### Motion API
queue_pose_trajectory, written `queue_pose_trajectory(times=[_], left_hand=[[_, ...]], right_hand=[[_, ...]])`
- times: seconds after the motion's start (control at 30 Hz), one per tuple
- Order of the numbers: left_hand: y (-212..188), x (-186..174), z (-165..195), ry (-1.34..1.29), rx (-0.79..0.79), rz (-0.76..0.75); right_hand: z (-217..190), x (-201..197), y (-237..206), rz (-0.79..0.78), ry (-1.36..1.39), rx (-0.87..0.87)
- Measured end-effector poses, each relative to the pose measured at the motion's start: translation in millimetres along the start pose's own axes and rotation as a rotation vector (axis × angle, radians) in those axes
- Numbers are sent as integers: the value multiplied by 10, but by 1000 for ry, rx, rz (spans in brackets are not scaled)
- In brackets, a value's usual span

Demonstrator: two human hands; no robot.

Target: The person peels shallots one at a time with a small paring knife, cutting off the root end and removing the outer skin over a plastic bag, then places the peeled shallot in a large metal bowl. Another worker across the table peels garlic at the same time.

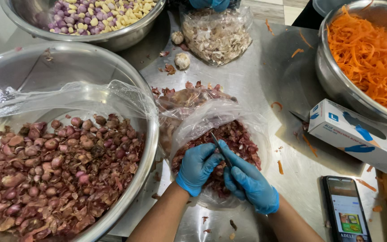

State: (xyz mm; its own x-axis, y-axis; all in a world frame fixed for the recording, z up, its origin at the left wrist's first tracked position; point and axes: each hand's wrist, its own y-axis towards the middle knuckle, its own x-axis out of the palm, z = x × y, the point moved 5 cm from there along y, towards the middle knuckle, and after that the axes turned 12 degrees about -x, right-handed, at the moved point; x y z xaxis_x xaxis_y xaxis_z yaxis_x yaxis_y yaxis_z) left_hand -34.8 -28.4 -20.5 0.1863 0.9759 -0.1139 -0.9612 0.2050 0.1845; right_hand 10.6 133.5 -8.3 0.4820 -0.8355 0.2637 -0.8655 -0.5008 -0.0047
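Both gloved hands meet over an open clear plastic bag (247, 123) of reddish-purple shallot skins (242, 139). My left hand (196, 166) is curled shut around a small shallot (221, 169), mostly hidden between the fingers, so only a sliver of it shows. My right hand (249, 183) is closed on a small paring knife (220, 149), whose narrow blade points up and away from the knuckles, just above the left fingertips.

Judging by its kind, the shallot will be light and firm, but its papery skin is brittle and the peeled flesh beneath is slick, more so against a smooth glove. It seems best pinched at its two ends, leaving the flank free for the blade and keeping the fingertips off the edge.

To the left of the left hand sits a wide steel bowl (151, 130), draped with plastic film and heaped with unpeeled shallots (59, 166). Beyond the hands, a second bag (216, 36) holds pale garlic skins, with two garlic bulbs (182, 60) beside it and a bowl of peeled cloves (99, 13) farther off. To the right of the right hand lie a glove box (359, 134) and a phone (346, 208); past them stands a bowl of shredded carrot (372, 58).
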Motion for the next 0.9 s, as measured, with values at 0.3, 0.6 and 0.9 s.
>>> queue_pose_trajectory(times=[0.3, 0.6, 0.9], left_hand=[[31, 10, -4, 210, -6, 25], [34, 15, 113, 180, -22, -22], [24, 32, 78, 135, -59, -58]], right_hand=[[64, -87, 45, 62, -105, -62], [163, -55, 39, 165, 425, 99], [205, -100, 27, 285, 374, 108]])
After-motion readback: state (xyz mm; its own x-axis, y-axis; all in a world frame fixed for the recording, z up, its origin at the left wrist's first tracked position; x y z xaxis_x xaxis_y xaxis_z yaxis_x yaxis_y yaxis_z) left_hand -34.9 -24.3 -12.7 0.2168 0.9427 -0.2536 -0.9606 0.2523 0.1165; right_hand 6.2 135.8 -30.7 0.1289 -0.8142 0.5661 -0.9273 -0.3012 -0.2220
